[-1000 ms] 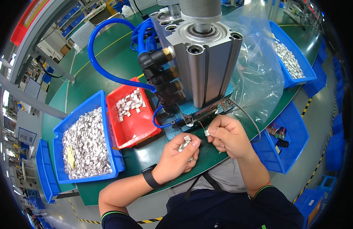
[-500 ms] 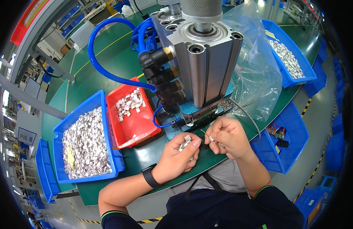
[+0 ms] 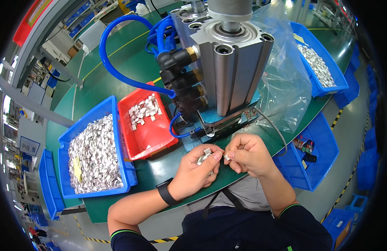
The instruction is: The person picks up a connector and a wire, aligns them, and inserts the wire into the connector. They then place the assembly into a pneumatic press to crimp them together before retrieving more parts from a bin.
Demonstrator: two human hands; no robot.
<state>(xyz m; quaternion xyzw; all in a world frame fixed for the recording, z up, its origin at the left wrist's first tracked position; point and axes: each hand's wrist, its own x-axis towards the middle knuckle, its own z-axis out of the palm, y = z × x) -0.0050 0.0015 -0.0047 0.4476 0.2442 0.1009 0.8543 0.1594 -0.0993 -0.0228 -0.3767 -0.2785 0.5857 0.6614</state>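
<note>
My left hand (image 3: 199,167) is closed around several small white parts (image 3: 204,155) with thin wire leads, held just over the table's near edge. Close beside it, my right hand (image 3: 246,155) pinches one small white part (image 3: 227,157) between thumb and forefinger. The fingertips of both hands almost meet; whether they touch is hard to tell. In front of the hands stands a pneumatic press (image 3: 227,71) with a silver cylinder block and black fittings. A red bin (image 3: 145,140) left of the press holds a small pile of similar white parts.
A blue bin (image 3: 128,175) full of white parts stands on the green table (image 3: 118,67) at left. Another blue bin (image 3: 333,89) sits far right, beside a clear plastic bag (image 3: 281,83). Blue air hoses (image 3: 102,50) loop left of the press. A lower blue bin (image 3: 323,167) is at right.
My right hand has moved slightly left, bringing its pinched part close to my left fingertips. My left hand keeps its grip on the parts. The whole view has shifted a little.
</note>
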